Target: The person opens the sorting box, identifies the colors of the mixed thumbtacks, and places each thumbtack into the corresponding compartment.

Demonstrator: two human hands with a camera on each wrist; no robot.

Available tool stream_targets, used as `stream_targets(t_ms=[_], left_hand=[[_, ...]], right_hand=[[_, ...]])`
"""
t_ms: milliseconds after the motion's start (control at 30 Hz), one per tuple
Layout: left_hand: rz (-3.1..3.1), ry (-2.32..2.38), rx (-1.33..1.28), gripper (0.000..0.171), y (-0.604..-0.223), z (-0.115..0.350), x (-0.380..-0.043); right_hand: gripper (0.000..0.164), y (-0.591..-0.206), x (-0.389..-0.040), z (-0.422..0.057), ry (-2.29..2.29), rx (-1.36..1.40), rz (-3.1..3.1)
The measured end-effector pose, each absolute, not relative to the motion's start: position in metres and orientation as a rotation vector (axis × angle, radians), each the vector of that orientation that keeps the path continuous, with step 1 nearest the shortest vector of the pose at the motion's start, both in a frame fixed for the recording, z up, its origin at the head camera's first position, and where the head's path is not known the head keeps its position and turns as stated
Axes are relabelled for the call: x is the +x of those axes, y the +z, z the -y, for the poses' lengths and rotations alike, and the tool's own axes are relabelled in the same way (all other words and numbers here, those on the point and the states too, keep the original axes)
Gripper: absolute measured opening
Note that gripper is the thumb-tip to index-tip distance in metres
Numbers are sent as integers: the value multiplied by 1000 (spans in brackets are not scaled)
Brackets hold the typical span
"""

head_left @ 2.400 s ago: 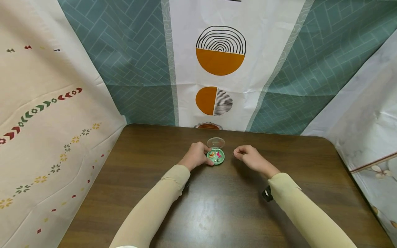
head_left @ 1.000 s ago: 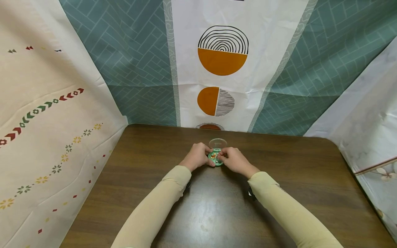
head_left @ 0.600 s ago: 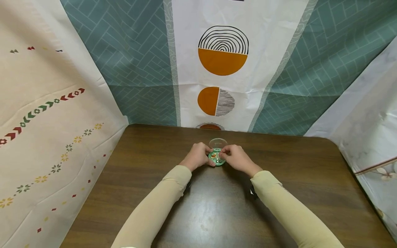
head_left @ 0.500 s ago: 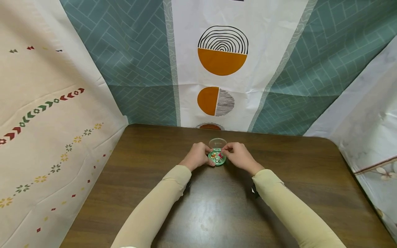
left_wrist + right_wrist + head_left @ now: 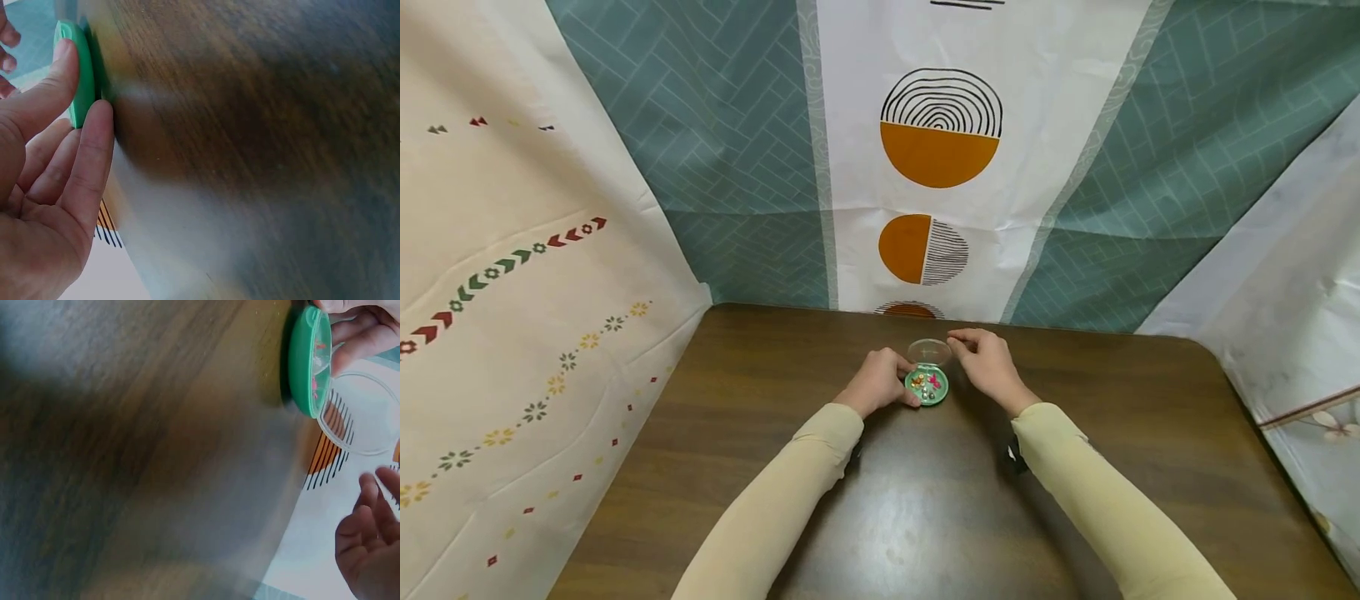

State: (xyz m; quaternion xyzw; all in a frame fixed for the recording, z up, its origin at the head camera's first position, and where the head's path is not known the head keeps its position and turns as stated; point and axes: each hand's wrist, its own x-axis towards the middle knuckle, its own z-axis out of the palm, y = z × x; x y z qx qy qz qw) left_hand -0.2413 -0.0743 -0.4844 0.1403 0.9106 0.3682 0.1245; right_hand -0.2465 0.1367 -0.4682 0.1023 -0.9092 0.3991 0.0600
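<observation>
A round green case stands on the table with its clear lid hinged up at the back. Inside lie small orange, pink and silvery pieces, too small to tell apart. My left hand grips the case's left side, thumb at the front and fingers behind, as the left wrist view of the green wall shows. My right hand is beside the lid's right edge, its fingers loosely bent. In the right wrist view its fingertips sit just apart from the lid's rim, holding nothing visible.
The brown wooden table extends around both arms. A patterned cloth hangs along its back edge, with a cream cloth at the left and a pale one at the right.
My right hand came in from the right to the pieces in the case, with fingers over the pink one, then drew back up and right to the lid's edge. My left hand kept its grip.
</observation>
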Motion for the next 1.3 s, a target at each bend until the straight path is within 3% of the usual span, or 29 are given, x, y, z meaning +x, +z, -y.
stream_targets(t_ms=[467, 1300], left_hand=[[-2653, 1135, 367, 64, -490, 75, -238], [-2698, 1167, 267, 58, -490, 68, -227]], right_hand=[[31, -477, -237, -138, 1335, 399, 2824], [19, -479, -223, -141, 1313, 436, 2883]])
